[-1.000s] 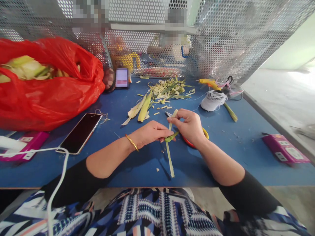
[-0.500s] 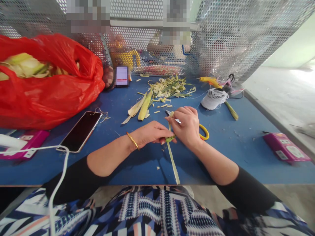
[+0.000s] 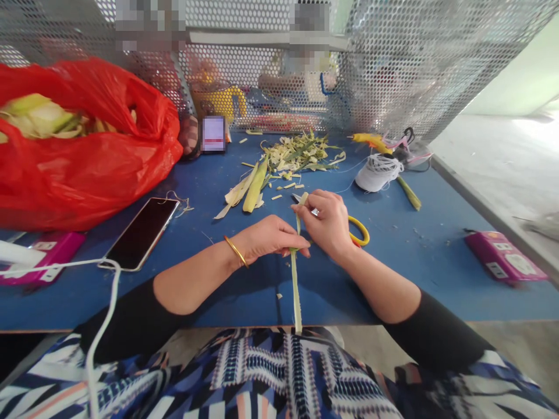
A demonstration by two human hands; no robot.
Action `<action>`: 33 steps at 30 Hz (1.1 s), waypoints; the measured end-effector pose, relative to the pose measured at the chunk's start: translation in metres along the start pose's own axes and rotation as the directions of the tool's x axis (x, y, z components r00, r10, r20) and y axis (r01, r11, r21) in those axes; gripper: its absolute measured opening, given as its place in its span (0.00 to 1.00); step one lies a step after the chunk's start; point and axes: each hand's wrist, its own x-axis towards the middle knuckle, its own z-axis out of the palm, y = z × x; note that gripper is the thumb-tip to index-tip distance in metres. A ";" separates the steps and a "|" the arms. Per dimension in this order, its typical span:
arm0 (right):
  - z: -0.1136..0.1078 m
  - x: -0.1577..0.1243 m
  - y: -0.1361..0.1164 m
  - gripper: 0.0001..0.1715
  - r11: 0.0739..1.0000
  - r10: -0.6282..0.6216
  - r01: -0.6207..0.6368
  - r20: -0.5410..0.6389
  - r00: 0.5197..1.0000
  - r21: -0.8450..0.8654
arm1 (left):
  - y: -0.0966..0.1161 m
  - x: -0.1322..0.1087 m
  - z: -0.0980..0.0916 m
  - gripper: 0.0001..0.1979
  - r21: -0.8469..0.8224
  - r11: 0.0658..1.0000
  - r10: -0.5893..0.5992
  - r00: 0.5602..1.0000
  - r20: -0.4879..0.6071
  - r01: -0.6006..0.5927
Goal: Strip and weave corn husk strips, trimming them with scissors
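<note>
My left hand (image 3: 273, 237), with a gold bangle at the wrist, pinches a long pale corn husk strip (image 3: 296, 291) near a greenish bit of it. From there the strip hangs down past the table's front edge. My right hand (image 3: 327, 221) is closed on the strip's upper end. Scissors with a yellow handle (image 3: 360, 231) show beneath my right hand, blade tips to its left; whether the palm grips them is hidden. Beyond my hands lie loose husk leaves (image 3: 255, 189) and a heap of husk scraps (image 3: 301, 152).
A red plastic bag (image 3: 131, 157) of husks stands at left, near a phone (image 3: 142, 234) and a white cable (image 3: 114, 291). White thread (image 3: 379, 173) and a purple box (image 3: 504, 256) are at right. A perforated metal screen (image 3: 393, 75) rises behind the blue table (image 3: 419, 256).
The strip's lower end has swung left and now hangs nearly straight down. My right hand has shifted slightly left, still on the strip. The view has moved a little.
</note>
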 end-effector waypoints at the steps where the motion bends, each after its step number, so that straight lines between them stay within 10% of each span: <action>1: 0.001 -0.001 -0.001 0.22 0.998 -0.040 0.038 -0.043 0.998 -0.040 | 0.000 0.000 0.001 0.08 0.001 1.000 0.005 1.000 0.005 -0.005; 6: -0.002 0.004 0.003 0.20 0.997 -0.057 0.052 -0.091 0.994 -0.057 | -0.004 0.003 -0.001 0.08 -0.077 0.997 0.017 0.996 -0.090 -0.024; 11: -0.016 0.014 0.006 0.24 0.960 0.241 -0.198 -0.229 0.943 0.197 | -0.009 0.009 -0.011 0.13 -0.220 0.970 0.033 0.953 -0.300 -0.103; 18: -0.008 0.008 -0.003 0.28 0.626 0.317 -0.515 0.413 0.854 0.585 | -0.006 0.009 -0.010 0.12 -0.253 0.966 -0.028 0.948 -0.316 -0.056; 33: 0.005 0.010 0.013 0.17 0.670 0.409 -0.409 0.151 0.900 0.619 | -0.010 0.009 -0.009 0.15 -0.134 0.990 0.029 0.992 -0.124 -0.045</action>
